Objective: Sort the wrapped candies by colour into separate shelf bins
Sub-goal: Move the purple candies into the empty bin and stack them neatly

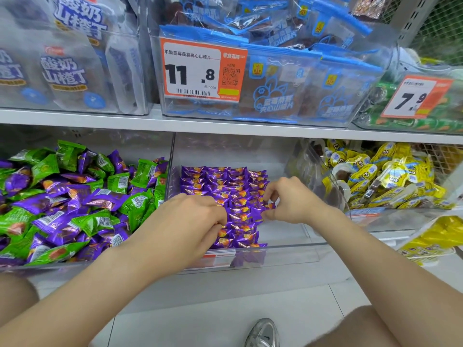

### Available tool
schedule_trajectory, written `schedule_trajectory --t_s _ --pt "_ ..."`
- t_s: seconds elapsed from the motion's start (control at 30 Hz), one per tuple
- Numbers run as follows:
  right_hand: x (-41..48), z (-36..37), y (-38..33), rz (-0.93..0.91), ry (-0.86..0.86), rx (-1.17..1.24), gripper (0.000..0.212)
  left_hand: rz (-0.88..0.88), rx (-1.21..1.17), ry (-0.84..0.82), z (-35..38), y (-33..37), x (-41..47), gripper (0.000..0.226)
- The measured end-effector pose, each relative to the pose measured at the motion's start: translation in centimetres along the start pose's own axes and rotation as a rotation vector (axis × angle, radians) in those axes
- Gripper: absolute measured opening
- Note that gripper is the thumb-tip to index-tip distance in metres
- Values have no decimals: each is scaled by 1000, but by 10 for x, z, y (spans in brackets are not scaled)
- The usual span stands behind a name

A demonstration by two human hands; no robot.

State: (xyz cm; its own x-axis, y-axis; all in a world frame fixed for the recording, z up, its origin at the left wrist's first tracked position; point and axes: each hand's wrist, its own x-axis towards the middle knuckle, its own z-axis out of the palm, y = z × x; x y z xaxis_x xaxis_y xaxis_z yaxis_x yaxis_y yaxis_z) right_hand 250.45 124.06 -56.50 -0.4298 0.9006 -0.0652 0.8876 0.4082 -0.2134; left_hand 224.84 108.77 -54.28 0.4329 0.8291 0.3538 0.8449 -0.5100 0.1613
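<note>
On the lower shelf a clear middle bin (pixel 288 249) holds purple wrapped candies (pixel 220 181) laid in neat rows. Both my hands reach into it. My left hand (pixel 193 216) has its fingers curled down onto the rows at the bin's left side, pinching a purple candy. My right hand (pixel 290 201) pinches a purple candy (pixel 269 206) between thumb and fingers at the right edge of the rows. The left bin (pixel 37 267) is piled with mixed green candies (pixel 45 166) and purple candies (pixel 75 196).
A right bin (pixel 375 216) holds yellow cartoon packs. The upper shelf (pixel 150 123) carries bins of blue and white snack bags with orange price tags (pixel 200 71). My knees and a shoe (pixel 263 333) show above the pale floor.
</note>
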Motion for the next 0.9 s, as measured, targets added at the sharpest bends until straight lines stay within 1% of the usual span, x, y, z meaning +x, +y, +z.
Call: schedule_trajectory --t_s 0.1,0.17,0.3,0.37,0.43,0.53,0.63,0.77,0.9 --pt "-2 -8 -2 -7 82 -15 33 -7 7 18 -4 -3 -1 23" --pt "-2 -11 -4 -13 101 -11 32 -27 10 52 -8 -5 -4 19" --pt "2 -8 -13 -104 -4 -41 49 -83 19 98 -16 -12 -12 16" --pt "5 -4 -14 -98 -36 -83 48 -100 7 96 -19 -17 -16 16" --pt "8 1 -11 -55 -63 -103 47 -92 7 78 -20 -19 -20 16" --pt "9 6 0 -38 -98 -47 60 -73 38 50 -19 -18 -22 16" --pt "5 5 6 -86 -103 14 68 -60 84 37 -17 -14 -18 16" --pt "1 7 6 -163 -71 33 68 -6 96 13 -11 -6 -9 19" --pt "5 12 12 -143 -5 -6 53 22 79 -36 -3 1 -1 34"
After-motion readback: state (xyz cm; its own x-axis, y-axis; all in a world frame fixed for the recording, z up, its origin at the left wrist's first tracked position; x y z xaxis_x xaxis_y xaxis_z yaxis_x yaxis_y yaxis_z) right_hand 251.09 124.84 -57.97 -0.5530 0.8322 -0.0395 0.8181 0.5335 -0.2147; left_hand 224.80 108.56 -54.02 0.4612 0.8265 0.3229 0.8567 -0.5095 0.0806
